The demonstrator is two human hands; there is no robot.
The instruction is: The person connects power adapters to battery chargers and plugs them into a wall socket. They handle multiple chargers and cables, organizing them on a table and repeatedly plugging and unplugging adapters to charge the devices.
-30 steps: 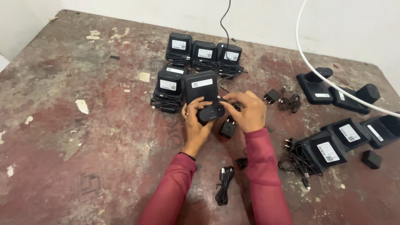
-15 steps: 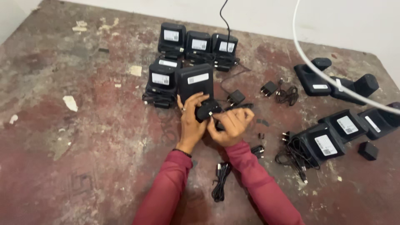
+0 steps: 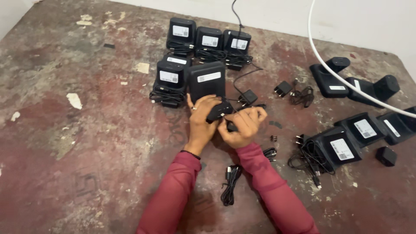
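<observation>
Before the upright black box (image 3: 207, 80), left hand (image 3: 202, 119) grip closed round small black adapter (image 3: 219, 111), right hand (image 3: 243, 128) pinching (contents hidden).

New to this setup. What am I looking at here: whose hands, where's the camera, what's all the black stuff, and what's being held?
There is no machine here: a person works with two bare hands, in dark red sleeves. The single picture comes from a camera on the person's head, looking down at a worn, stained reddish table.

The left hand and right hand meet over a small black plug adapter, gripped between them, just in front of a black box-shaped device with a white label. Exactly how the fingers hold it is hard to see.

Behind it stand five similar labelled boxes with bundled cords. More black units lie at the right, with loose adapters. A coiled black cable lies between the forearms, and a white cable crosses the top right.
</observation>
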